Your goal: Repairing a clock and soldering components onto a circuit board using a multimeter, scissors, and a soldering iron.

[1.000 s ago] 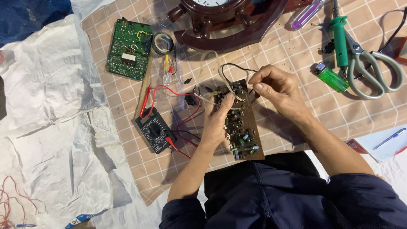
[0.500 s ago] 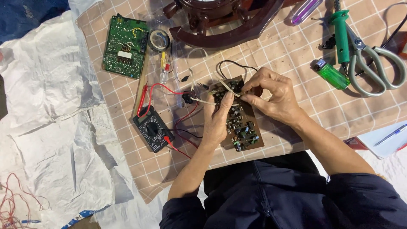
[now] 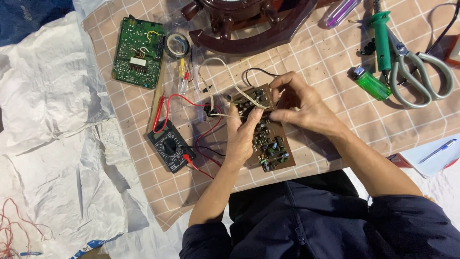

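The person's left hand (image 3: 243, 136) is propping the brown rectangular circuit board (image 3: 268, 136) off the checked cloth at centre, steadying it, while the right hand (image 3: 299, 105) is pinching a part at its 12 o'clock edge, black multimeter (image 3: 171, 151) lying at 9 o'clock.

Work surface: checked tan cloth (image 3: 330, 62) with crumpled white paper (image 3: 52, 144) at its left edge. On the cloth lie a green circuit board (image 3: 139, 52), tape roll (image 3: 176, 45), black multimeter (image 3: 170, 151), green lighter (image 3: 370, 83), scissors (image 3: 417, 72), and dark wooden ship's wheel (image 3: 249, 24).
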